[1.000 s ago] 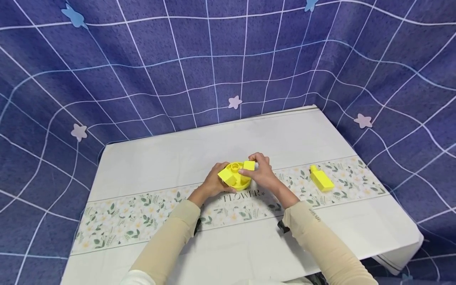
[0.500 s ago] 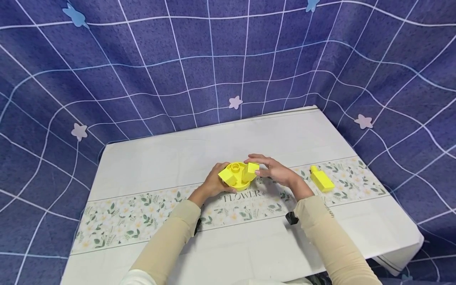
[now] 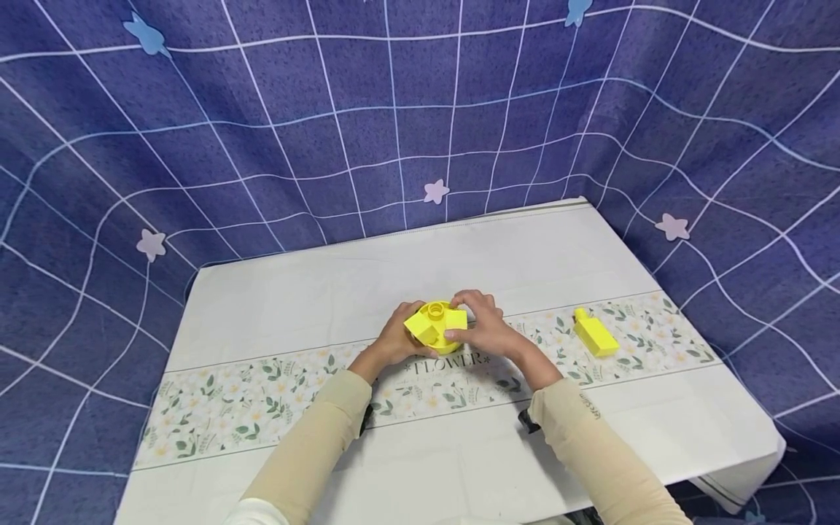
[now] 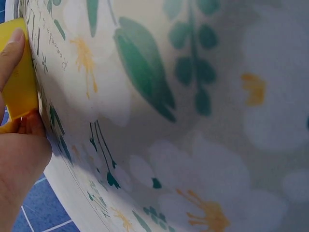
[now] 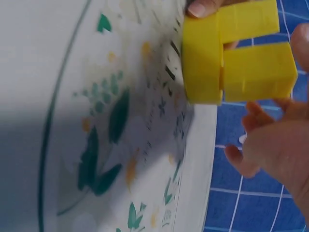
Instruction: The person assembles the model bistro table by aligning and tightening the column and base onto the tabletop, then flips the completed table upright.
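Observation:
A shallow round yellow base [image 3: 448, 348] with a raised ring socket rests on the tablecloth, mid-table. My left hand [image 3: 396, 336] grips its left side, thumb along the front; the left wrist view shows the thumb against the yellow wall. Two yellow rectangular blocks stand up from the base: a left block [image 3: 421, 328], and a right block [image 3: 456, 319]. Around the right block, my right hand [image 3: 488, 329] curls, thumb in front and fingers behind. In the right wrist view this block [image 5: 260, 72] rises from the base, its lower end hidden inside.
A similar yellow bottle-shaped block [image 3: 596, 337] with a short round neck lies on its side to the right. The white tablecloth [image 3: 315, 292] has a flowered band across it. A blue gridded curtain [image 3: 328, 131] hangs behind and at both sides.
My right hand drew back to the right, then came in again around the right block, which has turned on the base. My left hand keeps its grip on the base.

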`<control>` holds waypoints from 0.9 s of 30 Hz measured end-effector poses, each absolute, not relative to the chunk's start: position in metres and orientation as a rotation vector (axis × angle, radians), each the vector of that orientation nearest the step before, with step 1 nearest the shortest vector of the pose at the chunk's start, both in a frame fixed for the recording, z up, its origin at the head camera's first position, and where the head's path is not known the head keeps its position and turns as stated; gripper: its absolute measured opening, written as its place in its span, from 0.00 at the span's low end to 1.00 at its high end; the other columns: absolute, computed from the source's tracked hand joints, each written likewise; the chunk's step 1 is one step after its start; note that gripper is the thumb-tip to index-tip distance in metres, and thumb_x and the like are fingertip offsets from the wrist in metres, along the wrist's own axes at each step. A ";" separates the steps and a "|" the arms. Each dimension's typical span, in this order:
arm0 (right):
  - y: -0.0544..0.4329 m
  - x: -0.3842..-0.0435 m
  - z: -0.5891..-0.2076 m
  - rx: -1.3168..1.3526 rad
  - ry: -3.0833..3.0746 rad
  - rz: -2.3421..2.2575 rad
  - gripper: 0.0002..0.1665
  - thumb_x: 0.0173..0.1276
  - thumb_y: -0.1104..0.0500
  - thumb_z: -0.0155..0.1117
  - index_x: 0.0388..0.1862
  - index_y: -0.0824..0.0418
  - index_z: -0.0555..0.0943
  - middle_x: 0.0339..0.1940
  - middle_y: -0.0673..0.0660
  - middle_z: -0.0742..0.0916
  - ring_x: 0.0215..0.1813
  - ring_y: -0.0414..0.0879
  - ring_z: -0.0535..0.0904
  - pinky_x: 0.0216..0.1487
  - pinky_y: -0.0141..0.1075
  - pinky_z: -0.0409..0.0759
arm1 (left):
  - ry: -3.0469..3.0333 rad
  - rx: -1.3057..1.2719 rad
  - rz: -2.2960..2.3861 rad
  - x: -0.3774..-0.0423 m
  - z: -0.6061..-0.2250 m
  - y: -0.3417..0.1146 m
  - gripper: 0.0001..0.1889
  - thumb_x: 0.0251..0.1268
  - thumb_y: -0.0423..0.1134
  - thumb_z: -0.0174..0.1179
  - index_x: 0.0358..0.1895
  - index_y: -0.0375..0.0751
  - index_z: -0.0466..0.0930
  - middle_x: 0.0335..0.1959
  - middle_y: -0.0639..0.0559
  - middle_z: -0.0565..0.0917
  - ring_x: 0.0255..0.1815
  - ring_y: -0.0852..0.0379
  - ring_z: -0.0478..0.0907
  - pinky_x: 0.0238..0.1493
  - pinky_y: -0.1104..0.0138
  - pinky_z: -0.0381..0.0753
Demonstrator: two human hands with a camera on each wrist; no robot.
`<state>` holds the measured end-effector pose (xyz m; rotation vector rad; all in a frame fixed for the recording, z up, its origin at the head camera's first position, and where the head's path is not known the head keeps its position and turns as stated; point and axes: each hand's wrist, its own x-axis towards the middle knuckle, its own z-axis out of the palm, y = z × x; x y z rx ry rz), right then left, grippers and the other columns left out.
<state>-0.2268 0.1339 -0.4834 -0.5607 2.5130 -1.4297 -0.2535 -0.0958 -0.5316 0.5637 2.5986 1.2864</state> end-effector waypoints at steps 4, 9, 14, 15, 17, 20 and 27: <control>0.146 -0.232 -0.479 -0.641 2.327 -1.477 0.31 0.66 0.54 0.63 0.68 0.50 0.71 0.76 0.52 0.59 0.73 0.54 0.47 0.67 0.67 0.47 | 2.605 0.562 1.285 -0.252 -0.531 -0.096 0.50 0.32 0.43 0.82 0.67 0.46 0.67 0.57 0.48 0.70 0.58 0.50 0.68 0.67 0.52 0.63; 0.155 -0.238 -0.475 -0.662 2.197 -1.469 0.29 0.66 0.60 0.61 0.67 0.50 0.74 0.77 0.52 0.58 0.74 0.54 0.45 0.68 0.66 0.51 | 2.601 0.556 1.286 -0.252 -0.531 -0.097 0.50 0.32 0.42 0.82 0.67 0.48 0.68 0.57 0.48 0.70 0.58 0.50 0.68 0.67 0.53 0.63; 0.145 -0.233 -0.469 -0.630 2.270 -1.479 0.24 0.64 0.64 0.64 0.60 0.57 0.75 0.73 0.57 0.65 0.72 0.57 0.48 0.66 0.67 0.52 | 2.597 0.538 1.288 -0.253 -0.532 -0.096 0.50 0.31 0.42 0.83 0.67 0.48 0.68 0.58 0.49 0.69 0.59 0.50 0.67 0.68 0.53 0.62; 0.142 -0.233 -0.469 -0.607 2.304 -1.477 0.23 0.64 0.64 0.65 0.58 0.57 0.75 0.72 0.56 0.67 0.71 0.57 0.50 0.66 0.67 0.52 | 2.597 0.536 1.286 -0.253 -0.532 -0.097 0.50 0.31 0.43 0.83 0.67 0.48 0.68 0.58 0.49 0.69 0.59 0.50 0.67 0.68 0.54 0.62; 0.134 -0.231 -0.470 -0.552 2.376 -1.466 0.22 0.63 0.61 0.67 0.55 0.54 0.74 0.69 0.55 0.69 0.70 0.56 0.52 0.66 0.67 0.52 | 2.598 0.537 1.286 -0.253 -0.532 -0.097 0.50 0.30 0.43 0.83 0.67 0.48 0.68 0.57 0.49 0.69 0.58 0.51 0.68 0.68 0.54 0.62; 0.124 -0.232 -0.477 -0.420 2.485 -1.442 0.21 0.62 0.54 0.70 0.50 0.49 0.71 0.64 0.51 0.71 0.68 0.55 0.54 0.66 0.67 0.52 | 2.603 0.551 1.280 -0.253 -0.532 -0.097 0.50 0.31 0.44 0.83 0.67 0.49 0.67 0.57 0.49 0.69 0.57 0.52 0.68 0.67 0.55 0.64; 0.116 -0.233 -0.488 -0.338 2.604 -1.453 0.27 0.61 0.44 0.69 0.50 0.52 0.68 0.59 0.52 0.71 0.61 0.56 0.56 0.63 0.61 0.54 | 2.610 0.563 1.274 -0.254 -0.532 -0.096 0.50 0.30 0.44 0.83 0.66 0.50 0.67 0.56 0.51 0.70 0.56 0.53 0.68 0.66 0.56 0.65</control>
